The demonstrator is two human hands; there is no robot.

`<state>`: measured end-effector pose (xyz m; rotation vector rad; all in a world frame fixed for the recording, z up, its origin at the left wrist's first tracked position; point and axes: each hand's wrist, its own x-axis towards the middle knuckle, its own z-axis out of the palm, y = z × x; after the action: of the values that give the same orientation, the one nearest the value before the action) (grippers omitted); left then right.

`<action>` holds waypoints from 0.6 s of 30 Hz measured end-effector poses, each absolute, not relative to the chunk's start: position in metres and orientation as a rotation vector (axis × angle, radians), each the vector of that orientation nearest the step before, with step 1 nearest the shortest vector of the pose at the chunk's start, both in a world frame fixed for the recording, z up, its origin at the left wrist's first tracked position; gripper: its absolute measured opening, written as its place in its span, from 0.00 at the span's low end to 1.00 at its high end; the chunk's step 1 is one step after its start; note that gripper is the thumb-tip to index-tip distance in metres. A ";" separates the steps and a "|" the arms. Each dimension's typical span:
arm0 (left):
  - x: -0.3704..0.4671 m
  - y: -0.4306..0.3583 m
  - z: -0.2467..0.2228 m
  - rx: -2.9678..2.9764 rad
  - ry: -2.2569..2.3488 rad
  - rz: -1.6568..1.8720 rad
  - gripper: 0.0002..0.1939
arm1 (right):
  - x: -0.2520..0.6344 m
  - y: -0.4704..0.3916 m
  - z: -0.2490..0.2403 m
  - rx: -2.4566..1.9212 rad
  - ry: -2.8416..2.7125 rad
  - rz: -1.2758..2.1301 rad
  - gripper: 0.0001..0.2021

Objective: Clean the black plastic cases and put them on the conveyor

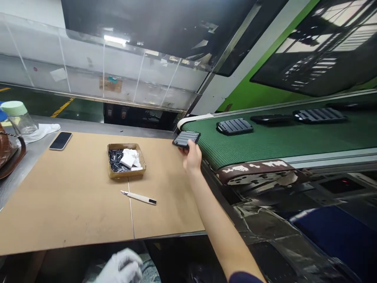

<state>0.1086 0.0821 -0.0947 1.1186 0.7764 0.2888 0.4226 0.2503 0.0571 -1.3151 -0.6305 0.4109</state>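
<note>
My right hand (193, 158), bare, grips a black ribbed plastic part (186, 138) by its near edge, in the air beside the end of the green conveyor belt (282, 137). Low in the view is my left hand (122, 267) in a white glove, over my lap, its fingers curled; whether anything is in them is hidden. A similar ribbed part (235, 126) lies near the belt's end, with several more black parts farther along. On the cardboard-covered table lie a white-handled knife (139, 197) and a small box (127, 175) holding black scraps and white pieces.
A phone (61, 141) rests at the cardboard's far left corner. Beyond it are a jar with a green lid (22, 118), a white cloth (43, 131) and a brown bag (7, 151). Clear panels stand behind the table. The belt's brown-covered end (253, 169) juts out at the right.
</note>
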 end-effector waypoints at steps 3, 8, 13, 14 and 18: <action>0.113 0.111 -0.058 0.835 0.718 0.810 0.31 | 0.355 0.187 0.027 -1.387 -1.125 0.385 0.13; 0.124 0.140 -0.028 0.489 0.642 0.990 0.29 | 0.268 0.101 0.001 -1.188 -2.208 0.359 0.14; 0.117 0.128 -0.038 0.431 0.944 1.004 0.20 | 0.256 0.076 -0.015 -1.222 -2.228 0.476 0.13; 0.113 0.127 -0.041 0.482 0.946 0.942 0.21 | 0.258 0.074 -0.020 -1.261 -2.166 0.492 0.16; 0.103 0.121 -0.046 0.662 0.938 0.920 0.28 | 0.257 0.075 -0.039 -1.410 -1.789 0.627 0.56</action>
<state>0.1030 0.1205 -0.0455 0.6617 0.9377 0.9197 0.2572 0.0748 -0.0389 -1.4098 -1.7887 0.6274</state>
